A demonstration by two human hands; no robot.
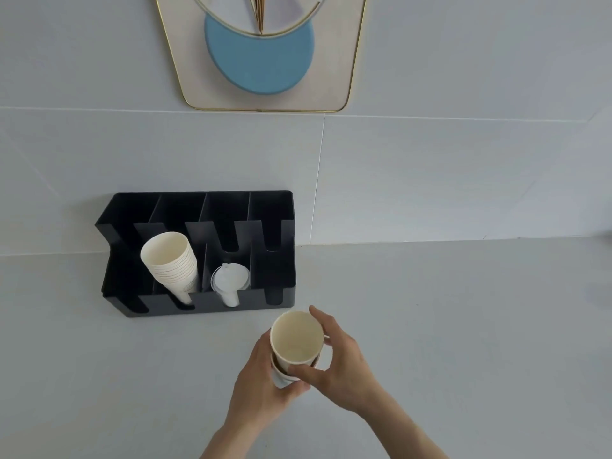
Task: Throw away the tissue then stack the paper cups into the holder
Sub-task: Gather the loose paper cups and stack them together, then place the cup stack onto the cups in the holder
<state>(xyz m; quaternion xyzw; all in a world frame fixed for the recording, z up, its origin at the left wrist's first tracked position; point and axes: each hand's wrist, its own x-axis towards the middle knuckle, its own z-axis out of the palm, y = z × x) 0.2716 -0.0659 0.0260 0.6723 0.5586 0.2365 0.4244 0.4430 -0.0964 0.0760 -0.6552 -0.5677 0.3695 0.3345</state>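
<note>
Above the counter, just in front of the black cup holder (275, 294), I hold two white paper cups (296, 339), the upper one nested into the lower, mouths toward me. My left hand (261, 385) wraps the lower cup from the left and below. My right hand (341, 362) grips the upper cup's wall with thumb and fingers. A leaning stack of several paper cups (170, 260) fills the holder's second slot from the left. Clear plastic lids (228, 279) sit in the slot to its right. No tissue is in view.
The holder stands against the grey tiled wall on a pale counter (447, 326). A framed picture (261, 54) with a blue disc hangs above. A dark object shows at the right edge of the frame (607, 240).
</note>
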